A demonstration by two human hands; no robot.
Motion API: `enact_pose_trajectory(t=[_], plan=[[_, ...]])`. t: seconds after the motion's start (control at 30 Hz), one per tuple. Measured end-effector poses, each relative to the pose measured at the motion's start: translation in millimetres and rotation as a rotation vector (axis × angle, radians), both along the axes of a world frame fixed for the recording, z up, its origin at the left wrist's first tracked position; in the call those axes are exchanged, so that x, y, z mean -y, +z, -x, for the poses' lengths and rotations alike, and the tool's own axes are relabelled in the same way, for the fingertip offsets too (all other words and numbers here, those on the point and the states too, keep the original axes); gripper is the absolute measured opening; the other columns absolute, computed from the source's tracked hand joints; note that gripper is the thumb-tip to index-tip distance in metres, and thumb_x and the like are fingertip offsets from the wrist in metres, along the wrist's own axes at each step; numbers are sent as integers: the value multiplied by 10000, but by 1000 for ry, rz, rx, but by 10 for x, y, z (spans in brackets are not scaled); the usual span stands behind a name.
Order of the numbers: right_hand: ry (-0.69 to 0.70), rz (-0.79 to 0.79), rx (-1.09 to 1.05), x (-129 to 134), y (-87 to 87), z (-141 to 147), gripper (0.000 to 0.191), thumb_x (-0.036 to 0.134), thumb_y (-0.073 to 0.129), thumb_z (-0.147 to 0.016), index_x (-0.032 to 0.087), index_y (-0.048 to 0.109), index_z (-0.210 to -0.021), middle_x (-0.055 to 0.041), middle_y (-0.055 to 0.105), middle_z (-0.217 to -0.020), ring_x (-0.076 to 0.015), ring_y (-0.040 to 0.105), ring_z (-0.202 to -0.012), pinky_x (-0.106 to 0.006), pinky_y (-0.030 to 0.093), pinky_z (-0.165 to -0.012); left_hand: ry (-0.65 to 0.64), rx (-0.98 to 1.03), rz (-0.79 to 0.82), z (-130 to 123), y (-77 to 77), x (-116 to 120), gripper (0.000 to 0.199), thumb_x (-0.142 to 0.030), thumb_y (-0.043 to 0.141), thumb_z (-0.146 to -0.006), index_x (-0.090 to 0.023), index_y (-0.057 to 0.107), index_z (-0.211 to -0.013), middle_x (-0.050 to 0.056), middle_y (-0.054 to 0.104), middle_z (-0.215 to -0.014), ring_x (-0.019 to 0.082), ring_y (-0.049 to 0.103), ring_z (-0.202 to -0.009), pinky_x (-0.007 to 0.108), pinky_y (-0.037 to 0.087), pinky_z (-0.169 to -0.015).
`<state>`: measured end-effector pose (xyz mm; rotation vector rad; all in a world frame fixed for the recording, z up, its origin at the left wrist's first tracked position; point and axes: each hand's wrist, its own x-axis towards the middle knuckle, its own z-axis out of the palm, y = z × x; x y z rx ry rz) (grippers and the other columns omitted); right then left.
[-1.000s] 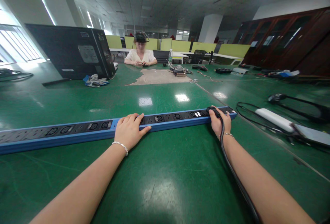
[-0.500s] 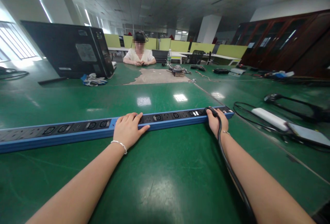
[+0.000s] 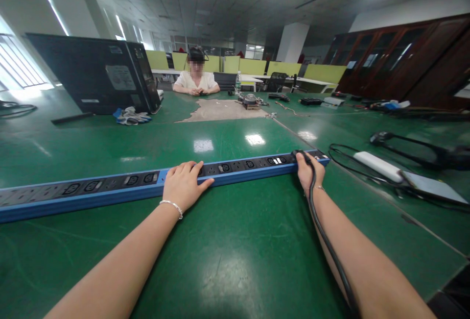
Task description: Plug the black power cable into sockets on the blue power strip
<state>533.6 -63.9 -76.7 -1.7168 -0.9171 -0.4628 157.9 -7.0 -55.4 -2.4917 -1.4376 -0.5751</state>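
So we've got one long blue power strip with a black socket face [image 3: 253, 179] lying across the glossy green desk [image 3: 223, 240], running out past the left edge of view. Two hands are on it. Our left hand [image 3: 183, 184] lies over the middle, thumb spread away from the other fingers. Our right hand [image 3: 311, 174] pinches one black plug [image 3: 298, 154] between thumb and fingers near the strip's right end; can't tell if it's seated. One thick black cord [image 3: 326, 235] trails off it along the right forearm. Further back: one big black computer case [image 3: 91, 71], one clear plastic bottle [image 3: 238, 83], one seated person in a white top [image 3: 196, 83].

Compared with half a second ago, both hands hold the same spots on the strip; the background has slid slightly left in view.
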Motion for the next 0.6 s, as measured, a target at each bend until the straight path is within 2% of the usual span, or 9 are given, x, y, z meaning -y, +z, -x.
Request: enact_pose_trajectory(t=[0.07, 0.13, 0.2, 0.37, 0.47, 0.6], plan=[[-56, -170, -95, 15, 88, 62, 476, 479, 414, -829, 101, 679, -944, -131, 695, -918, -236, 634, -867, -377, 465, -844, 2, -2, 1, 0, -7, -4, 572, -590, 390, -833, -213, 518, -1244, 104, 576, -1224, 264, 484, -1147, 416, 343, -936], [-6, -200, -115, 32, 169, 178, 457, 470, 438, -814, 98, 686, -908, -129, 696, -909, -233, 633, -871, -359, 462, -854, 0, -2, -9, 0, -15, -8, 574, -586, 397, -833, -203, 516, -1243, 108, 576, -1223, 263, 486, -1145, 414, 341, -935], [122, -111, -101, 37, 219, 332, 418, 463, 498, -774, 112, 696, -886, -119, 702, -905, -236, 633, -883, -357, 459, -868, -2, -2, -15, 1, -16, -10, 579, -587, 397, -834, -194, 516, -1242, 113, 578, -1218, 262, 489, -1140, 412, 341, -933], [369, 128, -96, -26, 231, 678, 399, 448, 504, -776, 165, 684, -991, -83, 699, -977, -222, 624, -933, -366, 456, -887, 1, -11, -8, 0, -3, -5, 581, -592, 392, -832, -198, 516, -1241, 106, 577, -1216, 261, 494, -1134, 413, 348, -931], [422, 238, -76, -56, 220, 774, 393, 431, 508, -783, 202, 666, -1061, -59, 695, -1009, -217, 621, -958, -365, 460, -890, -4, -6, -19, -1, -3, -2, 574, -585, 399, -831, -199, 515, -1239, 104, 579, -1210, 265, 494, -1131, 410, 345, -930], [412, 256, -1, -62, 226, 823, 376, 418, 486, -808, 239, 654, -1093, -36, 682, -1064, -208, 615, -996, -344, 466, -893, -3, -1, -14, 2, -7, -4, 574, -592, 394, -830, -207, 512, -1239, 103, 579, -1208, 266, 494, -1126, 411, 341, -929]])
